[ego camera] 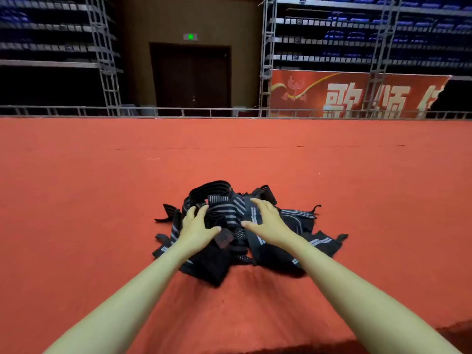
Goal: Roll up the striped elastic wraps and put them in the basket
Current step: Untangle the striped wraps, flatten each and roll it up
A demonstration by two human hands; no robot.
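Sprawling striped elastic wraps, tangled heap

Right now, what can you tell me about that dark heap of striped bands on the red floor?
The pile of wraps is a loose tangle of black, stretchy-looking fabric bands with pale grey stripes, ends straggling out on all sides. One band arches up at the far side. It lies on the red carpet. The left hand and right hand lie over its top, fingers spread; whether they press it is unclear.
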